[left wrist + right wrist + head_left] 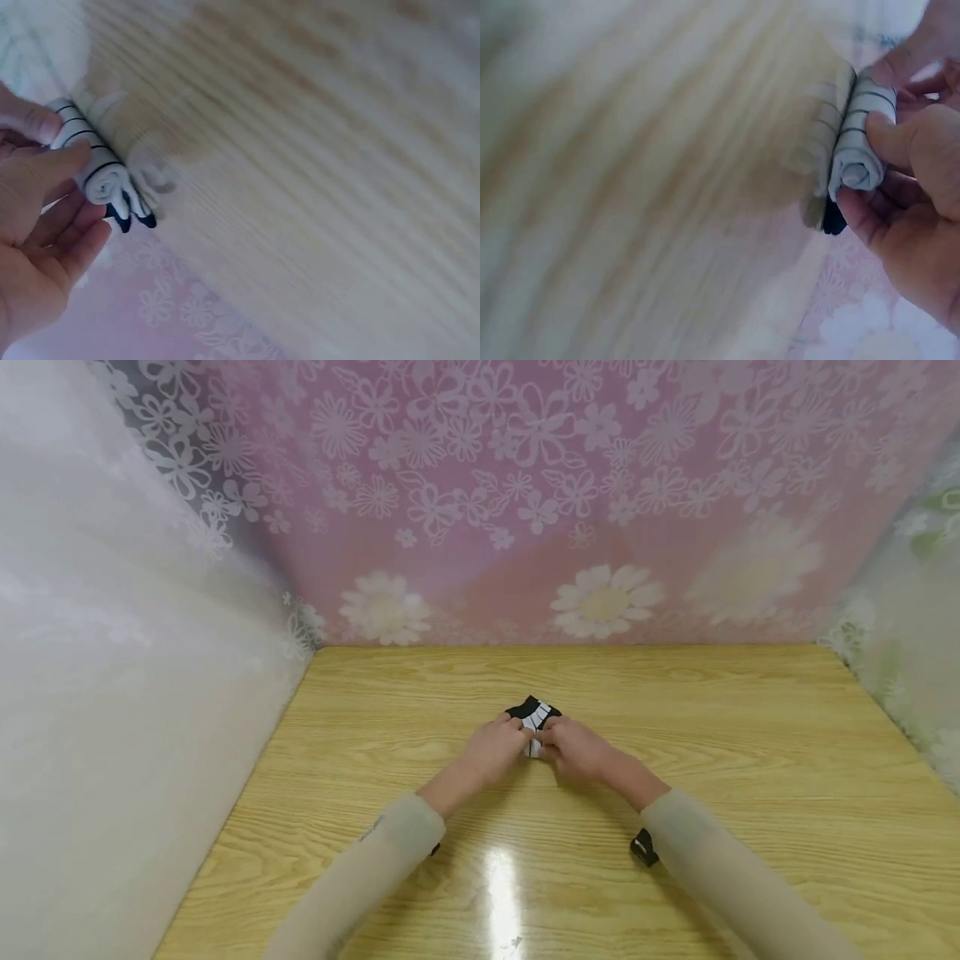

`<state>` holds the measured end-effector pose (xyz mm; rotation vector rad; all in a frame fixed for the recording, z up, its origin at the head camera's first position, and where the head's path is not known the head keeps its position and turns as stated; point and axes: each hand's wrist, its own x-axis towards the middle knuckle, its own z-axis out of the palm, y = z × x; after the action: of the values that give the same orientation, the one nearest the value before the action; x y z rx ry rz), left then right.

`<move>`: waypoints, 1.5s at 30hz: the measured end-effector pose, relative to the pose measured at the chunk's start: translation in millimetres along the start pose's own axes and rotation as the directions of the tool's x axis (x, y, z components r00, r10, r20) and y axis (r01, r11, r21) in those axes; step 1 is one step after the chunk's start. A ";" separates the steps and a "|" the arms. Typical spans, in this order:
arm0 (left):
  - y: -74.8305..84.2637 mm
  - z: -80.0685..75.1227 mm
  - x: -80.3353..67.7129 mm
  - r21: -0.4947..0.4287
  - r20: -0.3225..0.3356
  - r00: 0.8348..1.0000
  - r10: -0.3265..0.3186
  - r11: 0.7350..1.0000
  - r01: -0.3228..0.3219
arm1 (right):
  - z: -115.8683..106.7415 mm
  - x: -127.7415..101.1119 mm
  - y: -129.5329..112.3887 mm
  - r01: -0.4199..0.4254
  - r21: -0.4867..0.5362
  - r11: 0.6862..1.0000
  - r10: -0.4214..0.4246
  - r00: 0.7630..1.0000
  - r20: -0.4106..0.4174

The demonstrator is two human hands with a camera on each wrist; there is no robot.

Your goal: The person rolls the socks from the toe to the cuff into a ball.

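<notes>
at far left rose a pale wall [112, 652]. next came the left hand [495, 750], its grip narrow, pinching one end of a partly rolled, striped white-and-black cloth [536, 715]. the cloth lay on the wooden table [375, 710], between both hands. the right hand [576, 747] pinched its other end, thumb on top. beyond stood a patterned wall [903, 577].

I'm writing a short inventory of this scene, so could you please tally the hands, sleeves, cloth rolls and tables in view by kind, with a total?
Hands: 2 (left hand, right hand)
Sleeves: 2 (left sleeve, right sleeve)
Striped cloth roll: 1
Table: 1
Total: 6
</notes>
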<state>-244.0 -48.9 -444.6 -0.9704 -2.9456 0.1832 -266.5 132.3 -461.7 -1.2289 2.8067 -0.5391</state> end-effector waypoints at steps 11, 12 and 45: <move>-1.2 7.6 3.4 0.018 -0.011 0.998 0.063 0.998 -0.063 | -7.4 -7.1 -8.5 -0.055 0.007 0.998 0.056 0.995 -0.083; -2.2 7.5 4.4 -0.006 -0.016 0.998 0.061 0.998 -0.061 | -7.0 -9.0 -11.5 -0.037 -0.067 0.997 0.030 0.994 -0.103; -20.4 2.4 24.9 -0.213 0.092 0.996 0.000 0.977 0.020 | -7.3 1.5 2.7 -0.069 0.020 0.997 0.070 0.996 -0.061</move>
<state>-276.3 -50.6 -444.6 -0.9943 -3.1032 -0.0945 -270.6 135.1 -455.6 -1.1260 2.8758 -0.6065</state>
